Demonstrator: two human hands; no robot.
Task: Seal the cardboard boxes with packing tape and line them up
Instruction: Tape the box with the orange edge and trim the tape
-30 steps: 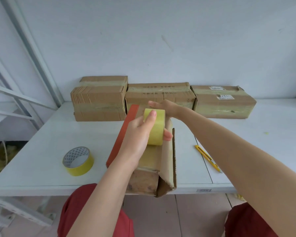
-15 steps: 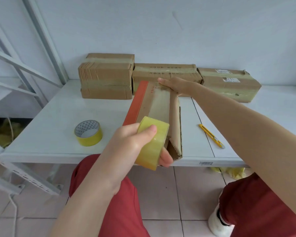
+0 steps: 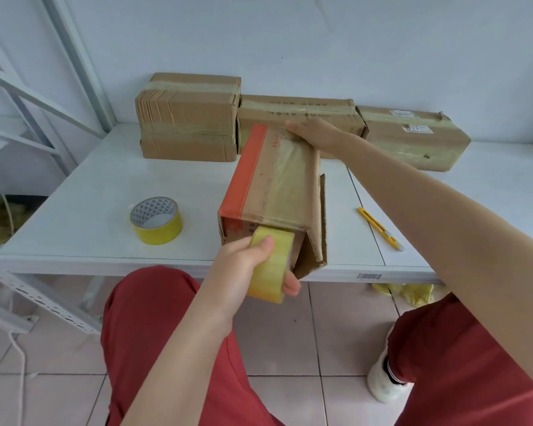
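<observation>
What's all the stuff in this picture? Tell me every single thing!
sealed boxes: three, brown, in a row at the back of the table by the wall.
long box: one, brown with an orange stripe, lying lengthwise at the table's front edge, tape along its top.
tape roll: one, pale yellow, at the long box's near end.
spare tape roll: one, yellow with a grey patterned inside, flat on the table left of the long box.
cutter: one, yellow, on the table right of the long box.
table: one, white.
metal frame: white, at the left.
legs: two, red trousers, below the table edge.
left hand: grips the tape roll.
right hand: rests on the long box's far end.
</observation>
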